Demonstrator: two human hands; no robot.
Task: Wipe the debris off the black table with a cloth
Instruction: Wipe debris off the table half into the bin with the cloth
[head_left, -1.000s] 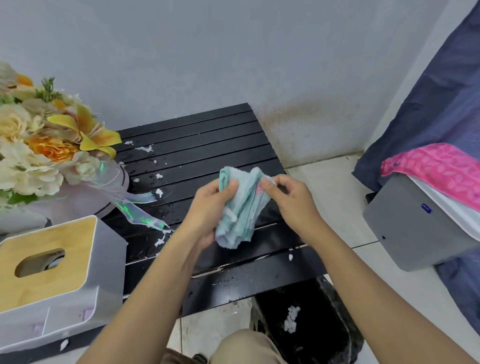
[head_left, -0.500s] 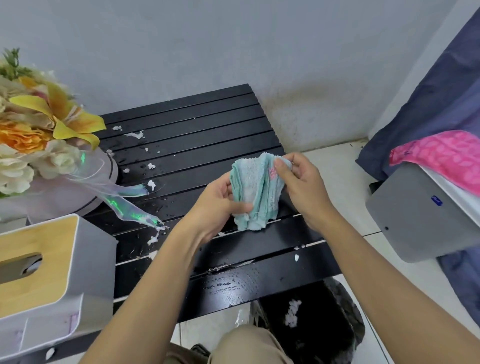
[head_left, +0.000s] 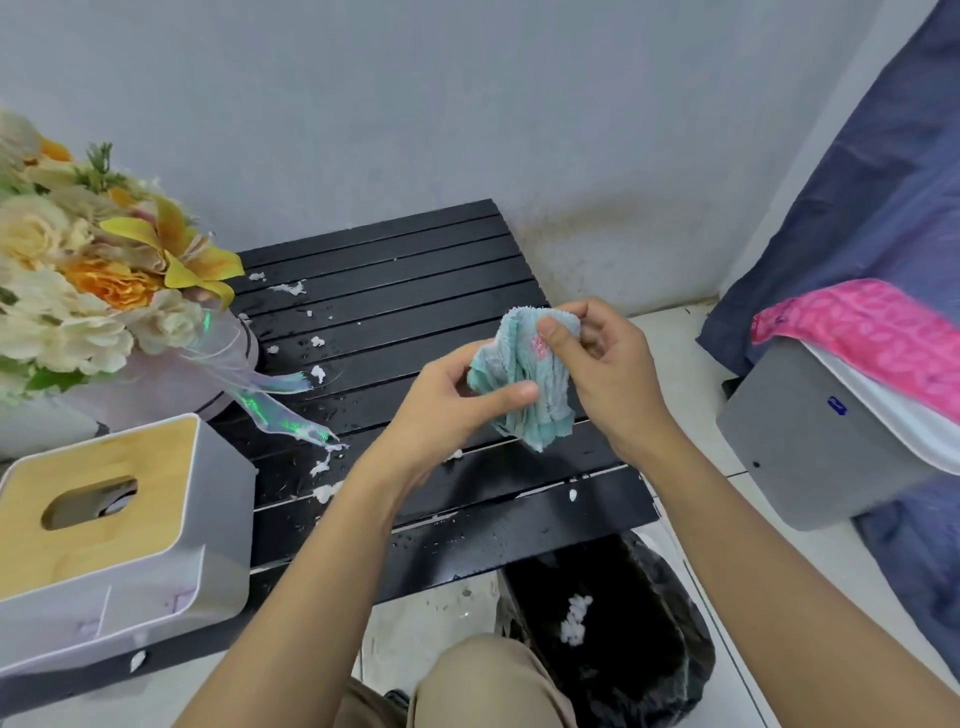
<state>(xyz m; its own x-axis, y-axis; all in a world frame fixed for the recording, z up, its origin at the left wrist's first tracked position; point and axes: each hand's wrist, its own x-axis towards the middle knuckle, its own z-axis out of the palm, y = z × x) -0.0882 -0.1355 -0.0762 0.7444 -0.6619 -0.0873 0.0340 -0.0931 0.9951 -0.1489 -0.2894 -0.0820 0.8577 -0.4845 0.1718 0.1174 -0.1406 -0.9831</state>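
**Cloth held above desk, both hands on it**

Cloth (head_left: 524, 384), light teal w/ a pink mark, is bunched up & held in the air above the black slatted desk (head_left: 415, 291), over its right side. Left hand (head_left: 447, 410) fingers closed on its lower left part, thumb across the front. Right hand (head_left: 608, 369) fingers pinch the top edge. White debris (head_left: 318, 372) is scattered on the wet slats. Flowers (head_left: 104, 280) & tissue box (head_left: 104, 525) sit at left; black bin (head_left: 613, 634) w/ white scraps is below the desk's near edge.
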